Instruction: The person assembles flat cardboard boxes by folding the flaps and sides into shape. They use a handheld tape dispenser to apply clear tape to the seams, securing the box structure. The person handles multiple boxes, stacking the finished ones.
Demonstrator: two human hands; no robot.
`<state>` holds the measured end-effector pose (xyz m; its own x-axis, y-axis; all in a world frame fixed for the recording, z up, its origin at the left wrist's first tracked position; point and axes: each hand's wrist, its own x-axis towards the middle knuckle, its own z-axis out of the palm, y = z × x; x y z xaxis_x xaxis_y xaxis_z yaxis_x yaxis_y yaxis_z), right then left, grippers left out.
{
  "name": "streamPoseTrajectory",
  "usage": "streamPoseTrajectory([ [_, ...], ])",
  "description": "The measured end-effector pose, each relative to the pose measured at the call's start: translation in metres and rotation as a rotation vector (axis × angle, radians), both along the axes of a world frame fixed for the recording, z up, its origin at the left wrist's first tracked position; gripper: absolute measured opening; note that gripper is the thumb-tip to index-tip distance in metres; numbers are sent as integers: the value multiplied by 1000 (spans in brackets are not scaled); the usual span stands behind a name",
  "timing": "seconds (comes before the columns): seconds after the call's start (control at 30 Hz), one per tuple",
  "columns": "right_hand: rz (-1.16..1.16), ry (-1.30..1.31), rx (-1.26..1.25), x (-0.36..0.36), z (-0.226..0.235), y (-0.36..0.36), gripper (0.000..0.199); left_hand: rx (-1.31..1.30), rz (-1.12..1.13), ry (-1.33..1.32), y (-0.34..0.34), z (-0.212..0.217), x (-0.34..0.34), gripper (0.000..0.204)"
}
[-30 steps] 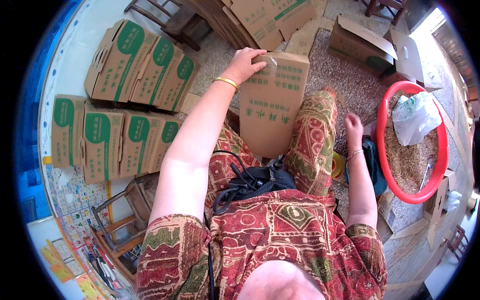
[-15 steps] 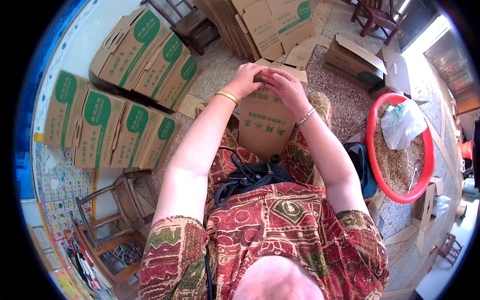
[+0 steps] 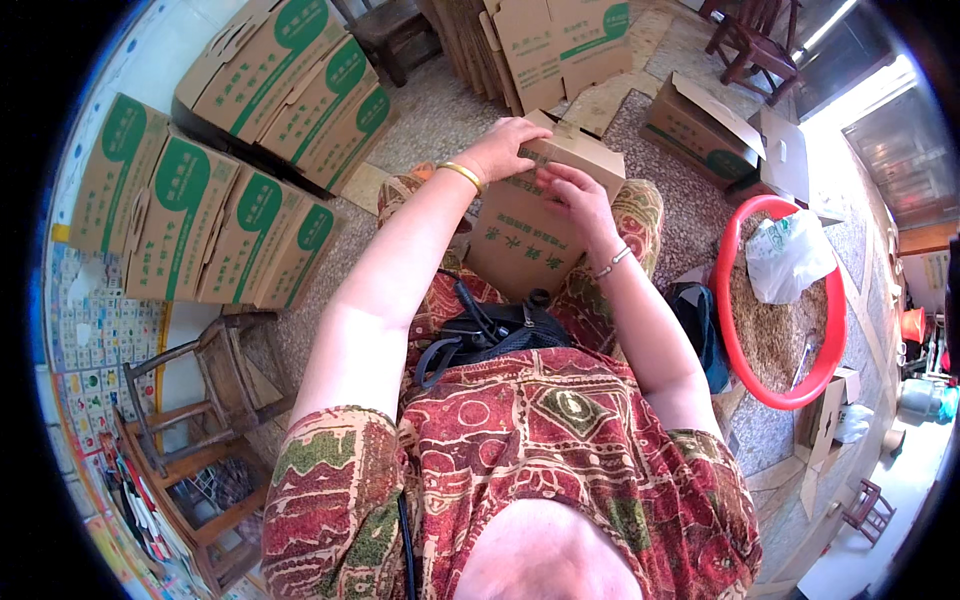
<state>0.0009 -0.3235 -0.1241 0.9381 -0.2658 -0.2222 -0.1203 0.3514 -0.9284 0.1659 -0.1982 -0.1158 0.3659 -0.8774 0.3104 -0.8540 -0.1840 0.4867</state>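
Observation:
A brown cardboard box [image 3: 525, 240] with green print stands between my knees, its top part tilted toward the far side. My left hand [image 3: 505, 150], with a gold bangle at the wrist, is closed over the upper left edge of this box, thumb on the near side. Close in front of the box's upper right face is my right hand [image 3: 582, 203], a thin bracelet on its wrist. Its fingers are loosely bent and apart, with nothing visible in them; whether they touch the cardboard I cannot tell.
Several assembled boxes [image 3: 205, 225] stand at the left, with flat cardboard [image 3: 565, 45] stacked behind. An open box [image 3: 700, 130] lies at the far right. A red-rimmed basin [image 3: 727, 300] bears a white plastic bag [image 3: 790, 255]. A wooden chair [image 3: 225, 375] stands at left.
My right hand has come away from my left and moved lower and nearer me. My left hand stays on the box's top edge. The box's top part shows more now.

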Motion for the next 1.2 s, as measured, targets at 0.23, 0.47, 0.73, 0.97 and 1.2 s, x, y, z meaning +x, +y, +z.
streamPoseTrajectory([
  [0.23,162,254,100,-33,-5,10,38,4,194,57,12,11,-12,51],
  [0.47,222,377,-162,-56,-19,-25,31,-106,413,-91,49,19,-4,53],
  [0.73,325,472,-497,-51,-67,-25,56,-114,638,-138,90,14,37,60],
  [0.97,1287,330,-1267,-40,-137,16,71,-25,711,-131,119,4,60,56],
  [1.2,974,252,-918,-43,-179,36,68,-103,689,-155,107,9,51,52],
])
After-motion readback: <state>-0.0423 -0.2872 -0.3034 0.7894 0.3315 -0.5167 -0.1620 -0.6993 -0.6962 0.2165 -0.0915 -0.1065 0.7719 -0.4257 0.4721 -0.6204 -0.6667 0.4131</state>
